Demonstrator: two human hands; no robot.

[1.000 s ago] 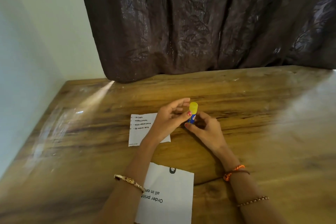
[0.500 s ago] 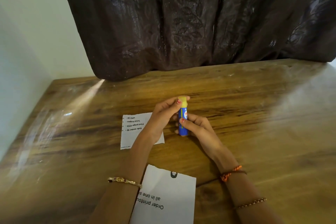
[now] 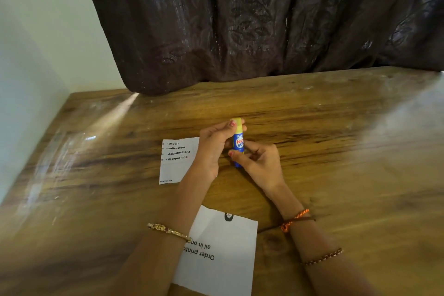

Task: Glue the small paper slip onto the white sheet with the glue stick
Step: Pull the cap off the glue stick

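Head view: a wooden surface (image 3: 336,151) set against a pale wall, with a dark patterned curtain (image 3: 264,19) hanging to its far edge. Above the middle of the surface, both hands hold one glue stick (image 3: 238,145), upright, blue-bodied with a yellow cap. The left hand (image 3: 213,149) pinches the yellow cap (image 3: 237,124) between thumb and curled fingers; the right hand (image 3: 260,163) wraps its fingers around the blue barrel below. The step in hand appears to be uncapping; the cap looks still seated, so the next move calls for a pull or twist of the cap while the barrel is held steady, then setting the cap aside. Two papers lie flat and well apart: a small paper slip (image 3: 176,163) with printed lines, just left of the left hand and partly under its wrist, and a larger white sheet (image 3: 228,259) near the person, between the forearms, the left forearm crossing its corner. Count: one glue stick, one slip, one sheet, two hands. No glue is visible on either paper.
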